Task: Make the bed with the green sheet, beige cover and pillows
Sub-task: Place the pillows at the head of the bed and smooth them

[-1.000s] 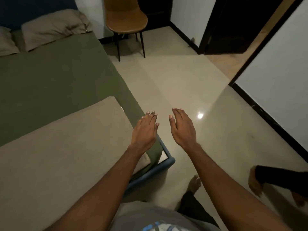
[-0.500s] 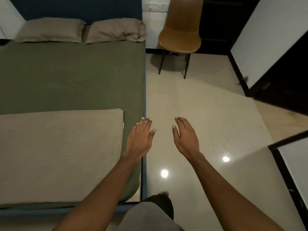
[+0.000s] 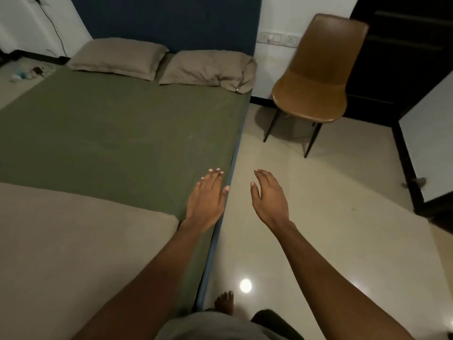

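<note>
My bed (image 3: 207, 261) carries the green sheet (image 3: 117, 133), spread flat beneath my left hand (image 3: 207, 200). The beige cover (image 3: 73, 241) lies on the sheet, left of my wrist. Two pillows (image 3: 117, 57) (image 3: 208, 68) sit side by side far ahead of my fingertips.

Brown chair (image 3: 316, 77) on pale floor (image 3: 343, 217); switches (image 3: 279, 40) behind; dark door (image 3: 402, 57) right; cable (image 3: 52, 23) far left.

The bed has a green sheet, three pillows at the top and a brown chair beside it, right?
Not three: the head view shows two, a left pillow and a right pillow, at the top of the green sheet. The brown chair is beside it.
</note>
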